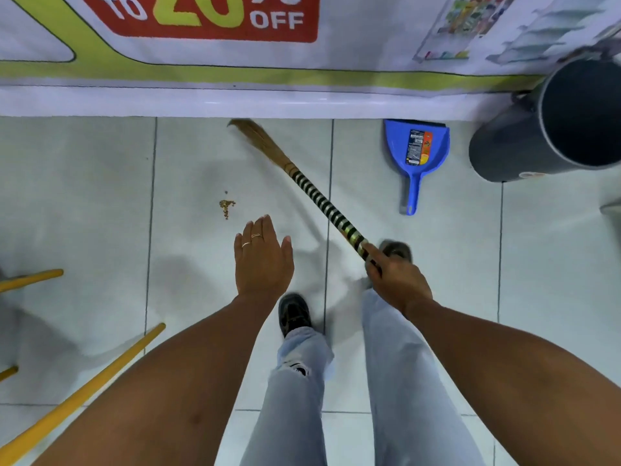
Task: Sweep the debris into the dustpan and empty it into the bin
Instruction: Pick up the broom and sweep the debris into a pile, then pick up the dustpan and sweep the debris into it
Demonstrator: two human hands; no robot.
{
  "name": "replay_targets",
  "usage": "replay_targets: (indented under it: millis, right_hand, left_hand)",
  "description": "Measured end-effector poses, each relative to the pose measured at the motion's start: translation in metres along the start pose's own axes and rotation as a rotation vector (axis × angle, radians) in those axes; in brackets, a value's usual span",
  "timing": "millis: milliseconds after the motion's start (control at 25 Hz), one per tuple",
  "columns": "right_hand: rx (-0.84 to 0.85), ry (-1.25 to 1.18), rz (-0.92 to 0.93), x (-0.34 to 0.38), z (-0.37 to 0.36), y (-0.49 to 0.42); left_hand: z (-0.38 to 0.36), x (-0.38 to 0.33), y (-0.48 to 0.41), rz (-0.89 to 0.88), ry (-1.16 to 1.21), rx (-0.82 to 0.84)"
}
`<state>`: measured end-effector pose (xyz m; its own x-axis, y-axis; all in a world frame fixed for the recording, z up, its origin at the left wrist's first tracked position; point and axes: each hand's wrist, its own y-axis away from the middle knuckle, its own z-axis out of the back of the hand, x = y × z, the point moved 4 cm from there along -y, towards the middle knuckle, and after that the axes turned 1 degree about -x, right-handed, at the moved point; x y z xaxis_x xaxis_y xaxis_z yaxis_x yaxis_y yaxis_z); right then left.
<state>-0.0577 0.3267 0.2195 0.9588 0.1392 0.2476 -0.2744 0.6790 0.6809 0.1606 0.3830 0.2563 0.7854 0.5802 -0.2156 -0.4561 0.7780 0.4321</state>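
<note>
A small pile of brown debris [226,206] lies on the pale floor tiles. My right hand [395,280] grips the striped black-and-gold handle of a straw broom [312,193], whose bristles reach up and left to the base of the wall. My left hand [262,260] hovers flat with fingers apart, holding nothing, just below and right of the debris. A blue dustpan [416,149] lies on the floor by the wall, its handle pointing toward me. A dark grey bin [537,139] stands to the right of the dustpan.
A banner-covered wall with a white ledge [235,102] runs across the top. Yellow wooden legs [84,395] slant in at the lower left. My two legs in light jeans and dark shoes [294,312] stand on the tiles below my hands.
</note>
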Motion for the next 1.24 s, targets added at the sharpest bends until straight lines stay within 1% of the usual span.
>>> replay_targets:
  millis: [120, 280, 360, 440, 520, 640, 800, 880, 960, 1080, 1240]
  right_hand:
    - [-0.012, -0.058, -0.048, -0.036, 0.009, -0.031]
    - [-0.043, -0.151, -0.133, -0.097, 0.041, -0.063]
    - [-0.053, -0.183, -0.184, -0.142, 0.063, -0.086]
    - [-0.005, -0.216, -0.237, -0.184, 0.079, -0.111]
    - [0.026, -0.221, -0.235, -0.223, 0.088, -0.137]
    - [0.014, -0.187, -0.249, -0.282, 0.092, -0.158]
    - [-0.036, -0.171, -0.396, -0.360, 0.079, -0.168]
    - [-0.036, -0.214, -0.449, -0.381, 0.063, -0.175]
    - [-0.035, -0.271, -0.484, -0.394, 0.037, -0.190]
    - [-0.053, -0.332, -0.493, -0.400, -0.001, -0.218]
    - [-0.087, -0.381, -0.423, -0.392, -0.037, -0.251]
  left_hand:
    - [-0.032, -0.056, -0.013, -0.070, -0.014, 0.095]
    - [-0.065, -0.141, -0.047, -0.122, 0.007, 0.158]
    - [-0.088, -0.191, -0.070, -0.105, 0.013, 0.181]
    - [-0.116, -0.234, -0.093, -0.069, 0.017, 0.223]
    - [-0.152, -0.273, -0.120, -0.023, 0.027, 0.295]
    - [-0.206, -0.319, -0.159, 0.031, 0.041, 0.385]
    - [-0.269, -0.346, -0.201, 0.067, 0.029, 0.442]
    - [-0.295, -0.351, -0.218, 0.099, 0.054, 0.435]
    - [-0.326, -0.355, -0.235, 0.116, 0.071, 0.387]
    - [-0.371, -0.354, -0.250, 0.207, 0.059, 0.317]
    - [-0.409, -0.351, -0.257, 0.334, 0.172, 0.244]
